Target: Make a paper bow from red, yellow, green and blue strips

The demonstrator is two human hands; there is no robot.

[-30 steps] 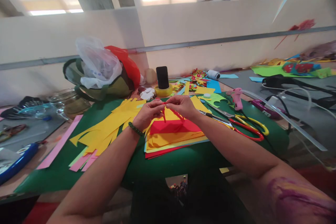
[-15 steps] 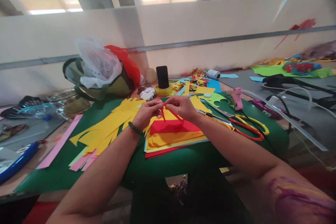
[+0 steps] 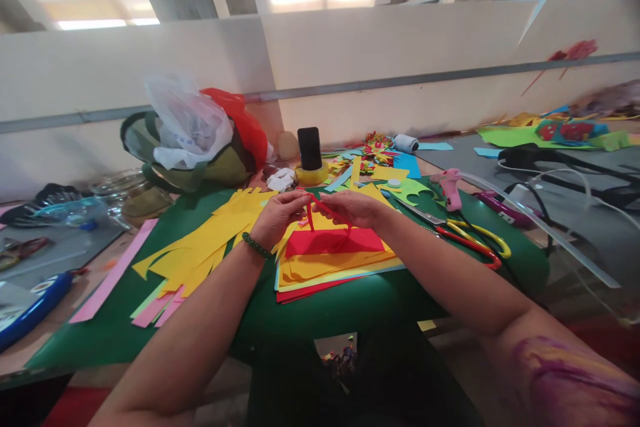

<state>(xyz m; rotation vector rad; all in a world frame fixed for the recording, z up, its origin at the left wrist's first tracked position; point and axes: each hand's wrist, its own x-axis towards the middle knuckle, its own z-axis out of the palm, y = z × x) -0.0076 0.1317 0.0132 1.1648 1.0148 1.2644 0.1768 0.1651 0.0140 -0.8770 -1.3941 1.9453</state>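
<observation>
Clock directions run from the two hands, with twelve straight ahead. The left hand [image 3: 277, 217], a green bracelet [image 3: 257, 245] at its wrist, is closed to a pinch, thumb and fingertips holding the bend of a red strip [image 3: 310, 219]. The right hand [image 3: 357, 209] is partly curled along the strip's other side; I cannot tell how firmly it grips. The strip is raised between the hands, its ends hanging down over a red sheet [image 3: 335, 242] at six. That sheet lies on a paper pile [image 3: 320, 271] on the green surface [image 3: 350, 313]. Yellow strips [image 3: 200, 247] lie between eight and nine, the scissors [image 3: 470, 240] just past three, the pink glue gun [image 3: 451, 190] at three. The phone [image 3: 309, 150] stands at twelve, the bag [image 3: 200, 173] toward ten.
</observation>
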